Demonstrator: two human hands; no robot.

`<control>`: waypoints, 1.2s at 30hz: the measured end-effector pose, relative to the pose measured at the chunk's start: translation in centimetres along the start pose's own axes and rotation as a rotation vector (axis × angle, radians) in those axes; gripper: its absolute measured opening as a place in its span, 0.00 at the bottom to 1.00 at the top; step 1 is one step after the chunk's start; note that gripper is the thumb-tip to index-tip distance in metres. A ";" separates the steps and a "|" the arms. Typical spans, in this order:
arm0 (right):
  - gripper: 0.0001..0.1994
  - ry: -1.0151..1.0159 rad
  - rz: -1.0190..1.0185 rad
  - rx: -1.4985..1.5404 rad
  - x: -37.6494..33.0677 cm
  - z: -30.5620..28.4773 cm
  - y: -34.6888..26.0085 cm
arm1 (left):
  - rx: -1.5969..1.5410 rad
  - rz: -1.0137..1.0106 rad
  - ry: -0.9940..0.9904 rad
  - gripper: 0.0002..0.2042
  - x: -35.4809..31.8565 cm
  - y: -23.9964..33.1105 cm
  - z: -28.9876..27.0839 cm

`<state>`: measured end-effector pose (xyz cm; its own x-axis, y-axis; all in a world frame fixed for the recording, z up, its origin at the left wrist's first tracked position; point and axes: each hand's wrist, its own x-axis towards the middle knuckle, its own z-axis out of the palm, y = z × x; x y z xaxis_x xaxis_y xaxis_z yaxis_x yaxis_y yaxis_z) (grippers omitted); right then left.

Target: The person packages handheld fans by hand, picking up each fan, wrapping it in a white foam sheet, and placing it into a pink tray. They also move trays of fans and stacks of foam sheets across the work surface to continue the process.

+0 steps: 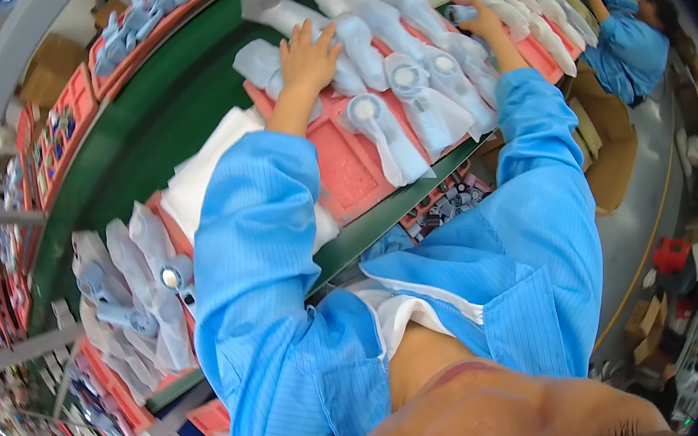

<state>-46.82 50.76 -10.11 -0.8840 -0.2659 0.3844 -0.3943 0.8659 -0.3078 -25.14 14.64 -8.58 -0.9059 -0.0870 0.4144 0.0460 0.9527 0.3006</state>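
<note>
My left hand [310,59] lies with spread fingers over light-blue handheld devices in thin white sleeves, on the far side of a pink tray [346,162]. Nearest to it is a sleeved device [260,65] with its end towards the far left. My right hand [484,23] is closed around the end of a light-blue device [458,14] at the tray's far right; its fingers are partly hidden. Between my arms, several more sleeved devices lie in rows, among them one with a round white disc [366,109] on its head.
A green conveyor belt [187,107] runs under the trays. White sheets [208,170] are stacked left of my tray. Another tray of sleeved devices [144,287] sits further left. At right are a cardboard box [614,142] and a co-worker in a blue sleeve [625,53].
</note>
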 end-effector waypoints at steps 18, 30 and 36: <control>0.30 -0.073 -0.115 1.387 -27.5 -11.9 -29.1 | -1.298 -0.244 -0.411 0.29 -22.3 12.1 -16.1; 0.25 -0.388 0.163 1.374 -29.3 -11.2 -27.0 | -0.236 -0.276 0.002 0.12 -29.2 -1.2 -16.4; 0.24 -0.371 0.083 1.427 -29.1 -11.1 -28.6 | -0.232 -0.371 -0.166 0.08 -30.7 -2.9 -15.4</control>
<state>-7.03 38.44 -2.87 -0.8412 -0.5191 0.1514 -0.0538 -0.1982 -0.9787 8.99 10.10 -8.93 -0.9332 -0.3437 0.1048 -0.2183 0.7739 0.5945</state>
